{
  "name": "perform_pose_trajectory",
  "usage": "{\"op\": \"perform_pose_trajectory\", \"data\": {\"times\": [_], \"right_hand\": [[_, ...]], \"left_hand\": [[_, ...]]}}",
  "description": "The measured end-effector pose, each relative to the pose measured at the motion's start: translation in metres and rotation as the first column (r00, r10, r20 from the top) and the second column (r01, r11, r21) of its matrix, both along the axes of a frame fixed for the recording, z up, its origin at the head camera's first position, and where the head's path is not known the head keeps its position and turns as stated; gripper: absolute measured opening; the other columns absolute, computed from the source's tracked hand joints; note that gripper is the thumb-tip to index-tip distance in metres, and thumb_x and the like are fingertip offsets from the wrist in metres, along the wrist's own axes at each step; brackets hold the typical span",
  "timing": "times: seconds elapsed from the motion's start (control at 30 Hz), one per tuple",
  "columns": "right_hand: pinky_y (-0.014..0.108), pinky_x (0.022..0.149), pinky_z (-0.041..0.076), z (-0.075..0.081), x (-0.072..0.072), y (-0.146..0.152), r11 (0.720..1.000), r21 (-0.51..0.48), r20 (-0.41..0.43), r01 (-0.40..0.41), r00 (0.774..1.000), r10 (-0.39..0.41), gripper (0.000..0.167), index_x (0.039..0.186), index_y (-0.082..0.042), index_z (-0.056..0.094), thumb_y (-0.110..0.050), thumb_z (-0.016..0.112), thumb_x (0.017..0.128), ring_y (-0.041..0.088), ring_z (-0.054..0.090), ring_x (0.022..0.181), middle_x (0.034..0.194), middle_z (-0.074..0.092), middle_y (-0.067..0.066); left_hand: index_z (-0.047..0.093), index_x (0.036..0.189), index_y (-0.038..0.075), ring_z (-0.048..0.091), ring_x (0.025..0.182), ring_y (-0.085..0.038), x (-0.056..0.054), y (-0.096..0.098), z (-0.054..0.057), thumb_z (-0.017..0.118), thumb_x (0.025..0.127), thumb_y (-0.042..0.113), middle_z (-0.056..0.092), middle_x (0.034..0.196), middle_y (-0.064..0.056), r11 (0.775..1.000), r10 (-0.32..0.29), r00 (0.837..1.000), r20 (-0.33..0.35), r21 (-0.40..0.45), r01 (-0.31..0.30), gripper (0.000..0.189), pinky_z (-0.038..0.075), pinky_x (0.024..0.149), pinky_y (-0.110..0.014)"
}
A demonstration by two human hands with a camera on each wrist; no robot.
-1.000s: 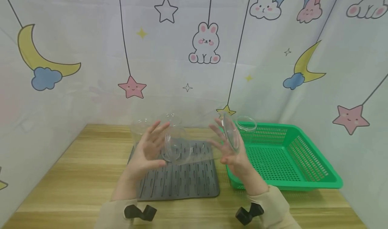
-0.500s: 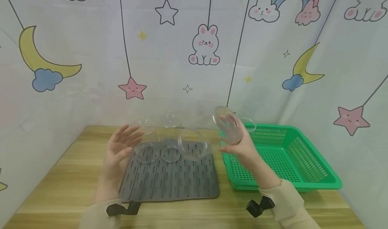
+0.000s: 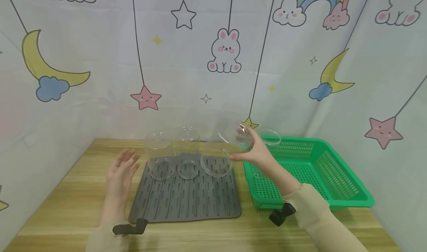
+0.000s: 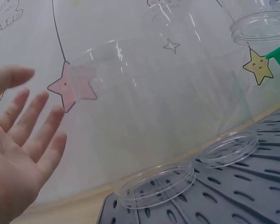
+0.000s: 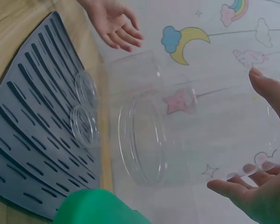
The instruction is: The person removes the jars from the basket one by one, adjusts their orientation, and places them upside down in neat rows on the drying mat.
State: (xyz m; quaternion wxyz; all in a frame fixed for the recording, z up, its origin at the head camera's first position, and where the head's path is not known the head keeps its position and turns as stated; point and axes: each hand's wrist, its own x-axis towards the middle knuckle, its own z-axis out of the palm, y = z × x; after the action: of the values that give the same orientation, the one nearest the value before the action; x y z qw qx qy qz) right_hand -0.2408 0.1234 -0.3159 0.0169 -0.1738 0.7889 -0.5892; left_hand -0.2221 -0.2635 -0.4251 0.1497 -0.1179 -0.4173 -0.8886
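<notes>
My right hand (image 3: 250,144) grips a clear plastic cup (image 3: 221,150) by its closed end, thumb in front and fingers behind. The cup tilts, with its wide rim facing down over the right part of a grey ridged drying mat (image 3: 186,202); whether the rim touches the mat I cannot tell. Two more clear cups stand upside down side by side on the mat, a left cup (image 3: 159,153) and a middle cup (image 3: 188,152). Off the mat's left side, my left hand (image 3: 120,174) is held up with loose fingers and nothing in it, also visible in the left wrist view.
A green perforated basket (image 3: 347,196) stands right of the mat. Another clear cup (image 3: 271,137) shows its rim at the basket's back left corner. The wooden table (image 3: 73,192) ends at a printed cloth backdrop (image 3: 186,78).
The held cup has turned from lying sideways between both hands to rim-down over the mat. My left hand has drawn away to the left, while my right hand stays on the cup's closed end.
</notes>
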Motion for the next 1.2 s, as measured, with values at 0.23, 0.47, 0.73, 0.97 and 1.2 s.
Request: {"op": "perform_pose_trajectory", "data": {"times": [0.23, 0.47, 0.73, 0.97, 1.2], "right_hand": [[0.058, 0.110, 0.040, -0.007, -0.017, -0.011, 0.991, 0.120, 0.043, 0.052, 0.997, -0.057, 0.106, 0.156, -0.023, 0.020, -0.016, 0.086, 0.073, 0.030, 0.030, 0.144, 0.157, 0.034, 0.002], [0.057, 0.114, 0.035, -0.016, -0.028, -0.019, 0.978, 0.182, 0.065, 0.101, 0.991, -0.114, 0.113, 0.157, -0.020, 0.014, -0.020, 0.088, 0.071, 0.033, 0.025, 0.147, 0.158, 0.034, 0.003], [0.056, 0.112, 0.039, -0.027, -0.035, -0.024, 0.967, 0.224, 0.110, 0.122, 0.983, -0.150, 0.111, 0.156, -0.016, 0.018, -0.026, 0.088, 0.071, 0.036, 0.028, 0.145, 0.158, 0.032, 0.006], [0.055, 0.110, 0.042, -0.038, -0.042, -0.027, 0.969, 0.222, 0.136, 0.111, 0.980, -0.143, 0.110, 0.156, -0.014, 0.019, -0.026, 0.089, 0.071, 0.036, 0.032, 0.143, 0.158, 0.030, 0.009], [0.056, 0.110, 0.041, -0.044, -0.047, -0.030, 0.972, 0.216, 0.142, 0.093, 0.982, -0.125, 0.111, 0.156, -0.011, 0.017, -0.024, 0.088, 0.072, 0.038, 0.030, 0.144, 0.160, 0.027, 0.012]], "left_hand": [[0.034, 0.147, 0.018, 0.054, 0.119, 0.002, -0.006, -0.012, -0.020, 0.050, 0.101, 0.011, 0.051, 0.131, 0.016, 0.971, 0.083, 0.934, 0.346, -0.238, 0.002, 0.048, 0.029, 0.121, -0.029], [0.016, 0.156, 0.009, 0.027, 0.148, -0.015, -0.011, -0.012, -0.034, 0.047, 0.102, 0.009, 0.023, 0.162, -0.003, 0.941, 0.133, 0.874, 0.467, -0.337, 0.037, 0.062, 0.024, 0.122, -0.026], [0.012, 0.156, 0.004, 0.015, 0.152, -0.023, -0.013, -0.013, -0.040, 0.038, 0.101, -0.002, 0.012, 0.164, -0.011, 0.928, 0.118, 0.866, 0.486, -0.364, 0.078, 0.062, 0.018, 0.125, -0.033], [0.009, 0.156, 0.003, 0.012, 0.152, -0.023, -0.014, -0.013, -0.043, 0.037, 0.101, -0.002, 0.011, 0.164, -0.012, 0.913, 0.102, 0.864, 0.494, -0.390, 0.115, 0.062, 0.018, 0.125, -0.032], [0.007, 0.156, 0.001, 0.012, 0.152, -0.025, -0.014, -0.012, -0.046, 0.035, 0.101, -0.002, 0.010, 0.164, -0.014, 0.892, 0.076, 0.869, 0.489, -0.422, 0.159, 0.062, 0.018, 0.124, -0.030]]}}
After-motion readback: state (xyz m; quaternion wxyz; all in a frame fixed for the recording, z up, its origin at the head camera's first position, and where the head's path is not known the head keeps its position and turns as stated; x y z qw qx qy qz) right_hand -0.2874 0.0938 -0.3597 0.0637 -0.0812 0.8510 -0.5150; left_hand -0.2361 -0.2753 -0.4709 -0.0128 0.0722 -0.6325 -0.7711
